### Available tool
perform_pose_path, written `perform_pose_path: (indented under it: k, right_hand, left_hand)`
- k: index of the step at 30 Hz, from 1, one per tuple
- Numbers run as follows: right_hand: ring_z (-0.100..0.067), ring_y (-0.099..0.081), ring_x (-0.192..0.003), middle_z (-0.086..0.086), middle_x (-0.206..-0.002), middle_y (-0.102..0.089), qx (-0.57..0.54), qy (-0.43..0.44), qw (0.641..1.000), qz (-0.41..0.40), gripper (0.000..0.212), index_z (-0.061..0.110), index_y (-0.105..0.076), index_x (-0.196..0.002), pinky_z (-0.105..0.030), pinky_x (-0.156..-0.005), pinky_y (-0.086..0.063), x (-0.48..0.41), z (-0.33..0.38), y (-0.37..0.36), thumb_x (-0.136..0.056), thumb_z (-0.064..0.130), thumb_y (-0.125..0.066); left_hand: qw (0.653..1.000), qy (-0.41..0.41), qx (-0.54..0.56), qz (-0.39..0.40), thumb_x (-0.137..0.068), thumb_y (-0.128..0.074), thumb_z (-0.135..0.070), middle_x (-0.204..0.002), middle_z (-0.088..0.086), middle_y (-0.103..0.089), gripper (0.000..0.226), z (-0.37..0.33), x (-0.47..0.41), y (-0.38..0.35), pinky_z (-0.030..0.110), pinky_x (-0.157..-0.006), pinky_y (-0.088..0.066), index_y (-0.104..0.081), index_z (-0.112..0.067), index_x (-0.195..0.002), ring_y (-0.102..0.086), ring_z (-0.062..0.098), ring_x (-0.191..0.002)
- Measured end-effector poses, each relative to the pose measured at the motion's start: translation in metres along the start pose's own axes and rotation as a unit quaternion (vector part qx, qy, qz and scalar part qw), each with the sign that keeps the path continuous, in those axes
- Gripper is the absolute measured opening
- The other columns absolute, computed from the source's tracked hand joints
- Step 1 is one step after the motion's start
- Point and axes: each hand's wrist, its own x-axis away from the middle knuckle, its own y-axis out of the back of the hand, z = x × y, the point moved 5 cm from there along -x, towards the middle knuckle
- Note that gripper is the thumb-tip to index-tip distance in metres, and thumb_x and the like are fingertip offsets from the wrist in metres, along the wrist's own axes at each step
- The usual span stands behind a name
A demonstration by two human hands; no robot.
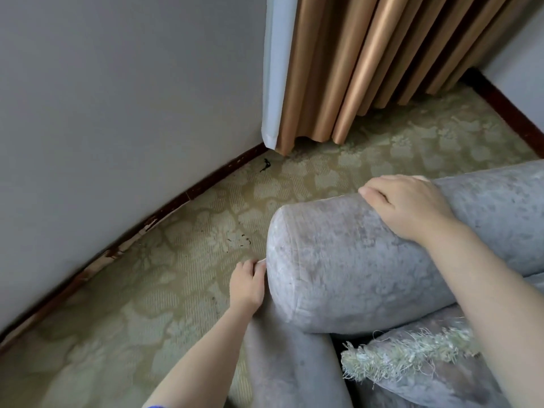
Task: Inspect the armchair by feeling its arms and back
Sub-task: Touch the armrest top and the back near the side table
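Head view: looks down into a room corner, with the task's chair in the lower right of the frame.
Wall: plain pale grey painted wall (117, 83), smooth and matt, fills the upper left.
Carpet: worn olive-green woven carpet (147, 290) with a pale floral pattern runs across the middle and lower left and looks flat and thin.
Armchair: grey-lilac crushed-velvet armchair (353, 260) in the lower right. A fat cylindrical roll with a seamed round end lies uppermost. Whether it is an arm or the back's top I cannot tell. The pile looks mottled and rubbed.
Curtain: glossy copper-brown pleated curtain (368, 69) hangs at upper centre to upper right, with a white lining edge (273, 69) on its left.
Right hand: right hand (409, 204) lies over the top of the roll with its fingers bent down the far side, cupping the padding, probably to test its firmness.
Left hand: left hand (248, 284) sits at the roll's end seam with curled fingers gripping the edge, likely checking the stitching there.
Cushion: grey velvet cushion with pale shaggy fringe (412, 354) lies on the seat, at lower right, below the roll.
Skirting: dark brown chipped skirting board (206, 184) lines the wall's foot.
Scrap: small black scrap (265, 165) lies on the carpet near the curtain hem.
Progress: feeling appears under way on one padded part, with the others probably still to do.
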Motion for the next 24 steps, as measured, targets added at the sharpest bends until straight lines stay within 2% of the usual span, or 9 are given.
perform_pose_path:
  k: [3,5,10,14,17,21,24]
  right_hand:
    - [-0.023,-0.055,-0.081,0.003,-0.079,-0.061,-0.005,-0.006,1.0,-0.015,0.053,0.017,-0.06,-0.076,-0.035,-0.081,-0.03,-0.002,-0.003,-0.002,-0.09,0.051,-0.021]
    - [-0.024,-0.053,-0.079,0.003,-0.075,-0.059,-0.004,-0.008,0.999,-0.031,0.049,0.018,-0.056,-0.071,-0.037,-0.083,-0.031,-0.002,-0.006,-0.005,-0.093,0.05,-0.026]
    - [-0.023,-0.046,-0.08,0.0,-0.08,-0.059,-0.004,-0.002,1.0,-0.015,0.044,0.023,-0.06,-0.081,-0.04,-0.088,-0.03,0.0,-0.01,-0.004,-0.095,0.051,-0.028]
    - [-0.021,-0.044,-0.08,0.003,-0.077,-0.056,-0.012,0.014,1.0,-0.003,0.042,0.025,-0.059,-0.081,-0.039,-0.086,-0.027,0.017,-0.009,-0.007,-0.094,0.051,-0.029]
    - [-0.017,-0.042,-0.08,0.009,-0.076,-0.053,-0.01,0.019,1.0,-0.008,0.04,0.027,-0.058,-0.08,-0.037,-0.083,-0.023,0.031,-0.005,-0.009,-0.092,0.052,-0.029]
    - [-0.017,-0.042,-0.081,0.007,-0.078,-0.053,-0.015,0.007,1.0,-0.006,0.038,0.026,-0.059,-0.079,-0.037,-0.086,-0.026,0.037,0.002,-0.01,-0.093,0.049,-0.032]
    - [-0.016,-0.044,-0.081,0.008,-0.078,-0.054,-0.02,-0.005,1.0,-0.005,0.035,0.026,-0.057,-0.077,-0.036,-0.085,-0.026,0.037,0.006,-0.01,-0.093,0.048,-0.034]
  left_hand:
    - [0.996,-0.032,0.015,-0.083,-0.094,-0.046,-0.034,-0.088,0.001,-0.052,0.024,0.003,0.005,-0.002,0.041,-0.083,-0.044,-0.055,-0.019,-0.078,-0.051,0.022,-0.088]
    - [0.993,-0.046,0.007,-0.108,-0.094,-0.047,-0.032,-0.084,-0.001,-0.051,0.026,0.004,0.006,-0.004,0.04,-0.079,-0.044,-0.047,-0.024,-0.069,-0.05,0.022,-0.085]
    - [0.988,-0.064,0.005,-0.14,-0.093,-0.047,-0.027,-0.081,-0.005,-0.047,0.023,0.004,0.012,-0.006,0.034,-0.071,-0.038,-0.045,-0.024,-0.07,-0.046,0.016,-0.08]
    - [0.987,-0.068,-0.002,-0.149,-0.092,-0.044,-0.022,-0.081,0.002,-0.051,0.027,0.018,0.035,-0.013,0.038,-0.072,-0.039,-0.039,-0.022,-0.065,-0.045,0.019,-0.081]
    - [0.986,-0.062,-0.004,-0.152,-0.09,-0.043,-0.023,-0.084,0.003,-0.054,0.02,0.032,0.05,-0.017,0.041,-0.075,-0.041,-0.041,-0.024,-0.069,-0.047,0.02,-0.083]
    - [0.994,-0.027,-0.041,-0.1,-0.093,-0.041,-0.024,-0.094,0.003,-0.055,0.018,0.033,0.052,-0.013,0.04,-0.08,-0.042,-0.051,-0.02,-0.078,-0.05,0.023,-0.093]
    - [0.997,0.039,-0.071,0.011,-0.099,-0.031,-0.028,-0.112,0.014,-0.062,0.04,0.008,0.051,0.005,0.04,-0.089,-0.042,-0.063,-0.004,-0.101,-0.056,0.026,-0.1]
